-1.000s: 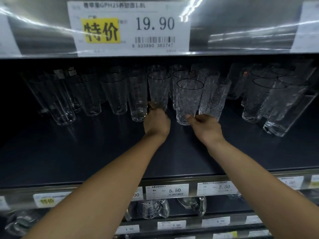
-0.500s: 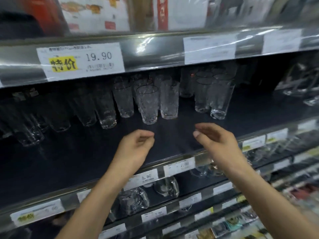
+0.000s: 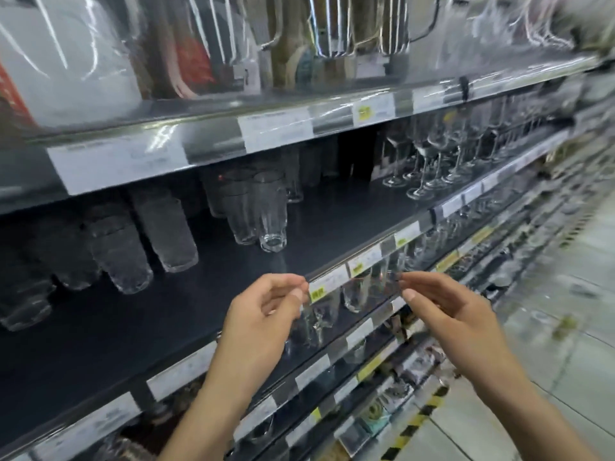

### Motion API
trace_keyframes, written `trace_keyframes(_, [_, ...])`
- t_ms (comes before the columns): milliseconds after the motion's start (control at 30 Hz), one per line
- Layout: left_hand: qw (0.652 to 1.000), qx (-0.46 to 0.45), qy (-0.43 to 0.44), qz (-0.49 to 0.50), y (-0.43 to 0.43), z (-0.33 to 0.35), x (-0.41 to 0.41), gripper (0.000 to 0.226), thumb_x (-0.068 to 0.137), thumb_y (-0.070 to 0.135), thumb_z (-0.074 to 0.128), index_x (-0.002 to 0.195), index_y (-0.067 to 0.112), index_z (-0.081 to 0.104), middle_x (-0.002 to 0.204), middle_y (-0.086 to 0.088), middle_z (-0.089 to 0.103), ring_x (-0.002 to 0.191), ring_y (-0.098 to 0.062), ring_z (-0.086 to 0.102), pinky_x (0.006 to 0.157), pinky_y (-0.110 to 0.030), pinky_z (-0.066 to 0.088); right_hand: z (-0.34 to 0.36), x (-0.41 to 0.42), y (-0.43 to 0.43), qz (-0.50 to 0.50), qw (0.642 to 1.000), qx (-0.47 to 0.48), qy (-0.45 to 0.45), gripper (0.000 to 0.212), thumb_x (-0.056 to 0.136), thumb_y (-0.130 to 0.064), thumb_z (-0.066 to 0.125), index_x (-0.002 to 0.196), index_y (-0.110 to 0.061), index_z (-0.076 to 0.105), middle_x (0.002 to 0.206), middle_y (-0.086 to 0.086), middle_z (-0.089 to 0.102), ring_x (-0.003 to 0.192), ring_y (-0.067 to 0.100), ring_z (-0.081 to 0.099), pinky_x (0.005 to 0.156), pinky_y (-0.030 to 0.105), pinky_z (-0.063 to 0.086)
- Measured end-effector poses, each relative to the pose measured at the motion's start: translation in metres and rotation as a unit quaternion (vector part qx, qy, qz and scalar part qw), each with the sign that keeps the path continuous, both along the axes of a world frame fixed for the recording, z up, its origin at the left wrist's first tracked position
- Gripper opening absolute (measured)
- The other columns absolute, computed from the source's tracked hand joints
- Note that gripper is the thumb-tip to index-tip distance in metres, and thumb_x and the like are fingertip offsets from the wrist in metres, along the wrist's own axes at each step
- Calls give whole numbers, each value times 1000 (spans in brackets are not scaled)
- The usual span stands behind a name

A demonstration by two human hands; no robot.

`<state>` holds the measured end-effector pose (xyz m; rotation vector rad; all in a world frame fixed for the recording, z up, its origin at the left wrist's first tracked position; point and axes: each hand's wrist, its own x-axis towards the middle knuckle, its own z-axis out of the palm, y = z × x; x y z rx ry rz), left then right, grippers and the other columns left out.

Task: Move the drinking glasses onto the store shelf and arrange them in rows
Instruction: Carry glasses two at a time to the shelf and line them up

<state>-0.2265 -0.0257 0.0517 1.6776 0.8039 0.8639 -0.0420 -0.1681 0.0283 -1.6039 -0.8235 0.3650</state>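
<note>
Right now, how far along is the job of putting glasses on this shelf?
Done: several drinking glasses stand grouped at the back of the shelf, though blur hides whether rows are straight. In hand: nothing; the left hand and right hand hover empty at the shelf edge. Left: space shows along the front, so more glasses probably belong there.

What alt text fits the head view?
An empty left hand and right hand hover with loosely curled fingers before a dark store shelf holding clear tall drinking glasses; clear stemmed wine glasses stand further right. The picture is motion-blurred.
</note>
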Motion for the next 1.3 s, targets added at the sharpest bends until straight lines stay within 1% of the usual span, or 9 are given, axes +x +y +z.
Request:
trace_keyframes(367, [998,-5,0,60,-20,-5,192,16,93,13,63,101,25,68,99,9,75,98,-8,69,93,-32,53,6,191,-16,63,998,-16,0,15,90,-27,68,103,-35,71,100,-24,72,96,-7,65,85,18,49])
trace_keyframes(433, [997,-10,-7,81,-16,-4,224,17,94,15,64,106,26,65,103,9,73,101,-8,67,87,-24,51,6,223,-5,85,996,-30,-3,15,91,-29,68,104,-36,70,100,-24,71,96,-7,65,86,18,49])
trace_keyframes(533, [993,-12,-3,117,-3,-2,264,21,94,21,63,114,26,61,108,11,69,100,-3,64,67,-8,46,6,263,22,106,993,-43,-4,17,90,-32,68,107,-34,69,103,-21,71,98,-6,64,88,19,49])
trace_keyframes(600, [990,-15,14,142,12,-4,287,26,94,24,63,120,24,58,111,10,67,97,2,62,60,-4,43,8,284,47,119,992,-42,1,21,90,-31,69,111,-31,68,106,-19,70,102,-3,64,90,21,49])
trace_keyframes(733, [984,-12,48,172,56,-9,325,35,93,28,64,126,22,55,118,6,64,95,3,58,68,-10,41,15,312,112,142,989,-29,19,25,89,-29,69,114,-26,66,108,-14,68,103,0,62,84,16,45])
trace_keyframes(900, [974,-33,117,192,126,-15,366,54,90,38,68,135,15,50,130,-3,60,110,-17,58,87,-25,44,6,338,212,144,987,-68,19,39,86,-37,71,121,-24,62,111,-6,66,107,15,62,97,31,47])
trace_keyframes(1033, [968,-21,127,215,180,-31,391,52,93,33,66,136,8,51,136,-8,57,122,-23,55,88,-19,38,-12,355,283,130,987,-75,54,43,84,-32,74,122,-18,58,105,-1,64,106,23,63,93,30,48])
trace_keyframes(1167, [963,13,107,245,230,-53,408,65,92,37,66,145,8,41,144,-7,50,128,-24,51,97,-19,38,-32,370,343,129,988,-77,24,52,80,-35,74,125,-14,58,118,5,68,112,25,62,102,38,47])
trace_keyframes(1300, [956,61,80,276,277,-64,422,59,90,36,68,141,12,48,134,-1,57,120,-19,56,98,-23,45,-39,375,389,138,989,-48,2,43,86,-31,70,122,-11,59,113,2,69,101,19,64,84,25,48])
